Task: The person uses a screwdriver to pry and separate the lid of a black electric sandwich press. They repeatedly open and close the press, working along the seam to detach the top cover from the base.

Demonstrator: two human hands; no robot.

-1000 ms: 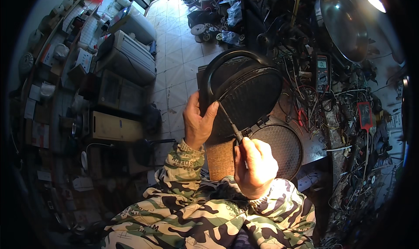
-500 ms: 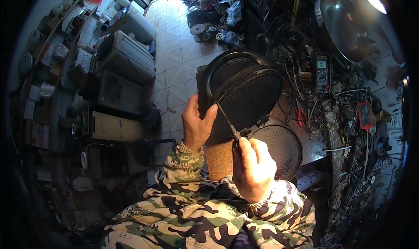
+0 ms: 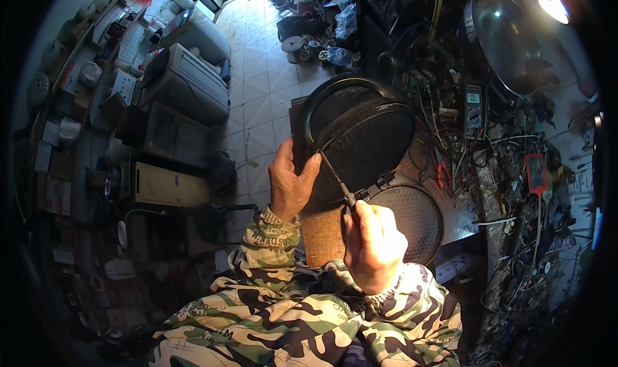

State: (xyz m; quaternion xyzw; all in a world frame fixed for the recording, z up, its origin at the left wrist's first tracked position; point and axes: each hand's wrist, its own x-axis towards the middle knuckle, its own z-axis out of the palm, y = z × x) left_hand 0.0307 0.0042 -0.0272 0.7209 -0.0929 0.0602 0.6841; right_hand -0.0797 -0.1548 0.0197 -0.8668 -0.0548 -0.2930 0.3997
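A black round hinged appliance, resembling an electric griddle (image 3: pixel 368 149), stands opened out before me, with a thick curved handle (image 3: pixel 310 109) along its far left rim. Its other half, a round plate with a honeycomb pattern (image 3: pixel 412 216), lies lower to the right. My left hand (image 3: pixel 293 180) grips the left edge of the upright half, thumb in front and fingers partly hidden behind. In my right hand (image 3: pixel 376 246) is a screwdriver (image 3: pixel 347 194), its shaft slanting up left. The tip meets the rim beside my left thumb; what it touches is too small to tell.
A brown board (image 3: pixel 323 235) lies beneath the appliance. On the right, a multimeter (image 3: pixel 474 109), red-handled pliers (image 3: pixel 442 174) and tangled wires crowd the bench, below a metal lamp shade (image 3: pixel 505 42). Loaded shelves (image 3: pixel 80 109) and boxy appliances (image 3: pixel 190 84) line the left side.
My right hand and the screwdriver handle have shifted very slightly, while the tip stays by my left thumb. The left hand and the griddle hold their place.
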